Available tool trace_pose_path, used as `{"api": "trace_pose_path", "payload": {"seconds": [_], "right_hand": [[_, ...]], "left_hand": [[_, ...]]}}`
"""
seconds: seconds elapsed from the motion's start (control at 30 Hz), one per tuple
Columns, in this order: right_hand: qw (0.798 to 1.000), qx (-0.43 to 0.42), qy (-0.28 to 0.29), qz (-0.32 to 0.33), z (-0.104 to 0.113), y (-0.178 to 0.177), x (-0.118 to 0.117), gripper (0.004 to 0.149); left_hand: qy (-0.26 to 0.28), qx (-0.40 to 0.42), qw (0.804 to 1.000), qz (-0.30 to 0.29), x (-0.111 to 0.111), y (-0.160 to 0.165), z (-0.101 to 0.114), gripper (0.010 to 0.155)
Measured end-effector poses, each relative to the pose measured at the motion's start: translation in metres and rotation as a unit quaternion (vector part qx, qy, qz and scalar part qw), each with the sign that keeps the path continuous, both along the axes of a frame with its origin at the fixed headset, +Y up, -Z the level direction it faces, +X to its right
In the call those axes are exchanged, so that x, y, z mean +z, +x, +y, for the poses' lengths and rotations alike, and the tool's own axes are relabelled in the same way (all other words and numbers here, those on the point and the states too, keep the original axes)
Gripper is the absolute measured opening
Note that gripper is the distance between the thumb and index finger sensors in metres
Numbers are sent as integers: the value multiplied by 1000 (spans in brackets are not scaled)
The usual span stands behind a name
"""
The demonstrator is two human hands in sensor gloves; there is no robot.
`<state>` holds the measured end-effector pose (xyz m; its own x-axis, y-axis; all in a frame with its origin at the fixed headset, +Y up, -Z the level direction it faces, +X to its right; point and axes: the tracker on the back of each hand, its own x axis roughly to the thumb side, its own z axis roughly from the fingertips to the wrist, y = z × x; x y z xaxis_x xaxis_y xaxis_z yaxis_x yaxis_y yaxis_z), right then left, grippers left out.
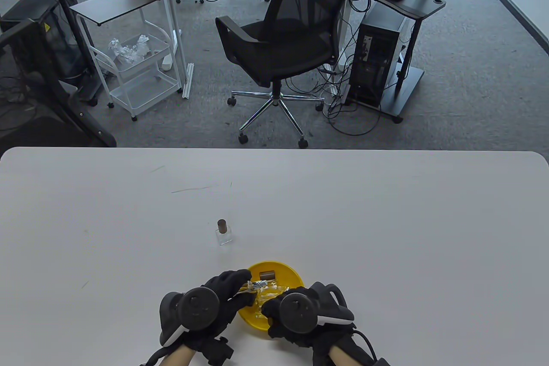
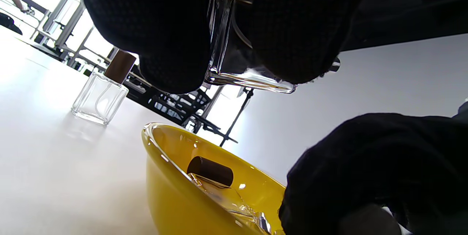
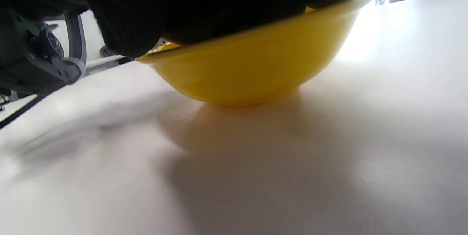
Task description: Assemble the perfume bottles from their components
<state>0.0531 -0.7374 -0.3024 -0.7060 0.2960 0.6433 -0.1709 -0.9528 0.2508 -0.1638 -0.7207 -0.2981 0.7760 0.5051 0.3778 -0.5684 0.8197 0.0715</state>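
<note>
Lower centre of table view: left hand (image 1: pixel 201 310) grips a clear bottle (image 2: pixel 234 45), fingers (image 2: pixel 175 45) clamped on it, above the yellow bowl (image 1: pixel 274 269). Right hand (image 1: pixel 300 314) over bowl rim (finger state unclear). Brown cap (image 1: pixel 267 274) in bowl; capped bottle (image 1: pixel 223 233) upright mid-tabletop (image 1: pixel 386 220).

Glossy yellow bowl (image 2: pixel 172 198), likely plastic; clear glass bottle (image 2: pixel 98 99); matt white tabletop (image 1: pixel 386 220); knit black gloves.
</note>
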Motion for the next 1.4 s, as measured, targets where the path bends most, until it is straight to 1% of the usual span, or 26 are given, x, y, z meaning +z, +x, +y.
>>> {"api": "trace_pose_path", "payload": {"seconds": [0.17, 0.33, 0.43, 0.53, 0.63, 0.77, 0.83, 0.93, 1.07, 1.2, 1.3, 1.4], "right_hand": [[997, -64, 28, -38, 7, 13, -1, 54], [982, -139, 54, -115, 11, 31, -3, 53], [968, -202, 37, -147, 11, 43, -4, 56], [952, -250, 22, -174, 9, 52, -5, 51], [937, -288, 10, -196, 5, 57, -6, 50], [933, -309, 1, -184, 5, 55, -5, 50], [930, -314, 16, -192, 7, 54, -3, 51], [930, -313, 38, -189, 10, 53, 0, 53], [927, -324, 45, -182, 12, 49, 3, 54], [936, -301, 73, -164, 14, 40, 8, 53], [945, -289, 66, -140, 13, 31, 12, 50], [950, -271, 79, -133, 14, 27, 14, 51]], "left_hand": [[-16, 15, 1000, -9, 0, 3, -2, 53], [-37, 39, 998, -21, 0, 6, -5, 53], [-51, 56, 997, -27, 0, 8, -6, 53], [-62, 71, 995, -34, 0, 10, -7, 53], [-72, 80, 993, -41, 0, 13, -8, 53], [-79, 83, 992, -46, 0, 16, -10, 53], [-83, 85, 992, -50, 0, 17, -10, 53], [-87, 87, 991, -54, 0, 18, -11, 53], [-88, 86, 991, -59, 0, 20, -11, 53], [-88, 92, 990, -66, 1, 22, -11, 54], [-83, 95, 989, -72, 3, 24, -10, 54], [-69, 92, 991, -70, 6, 24, -8, 54]]}}
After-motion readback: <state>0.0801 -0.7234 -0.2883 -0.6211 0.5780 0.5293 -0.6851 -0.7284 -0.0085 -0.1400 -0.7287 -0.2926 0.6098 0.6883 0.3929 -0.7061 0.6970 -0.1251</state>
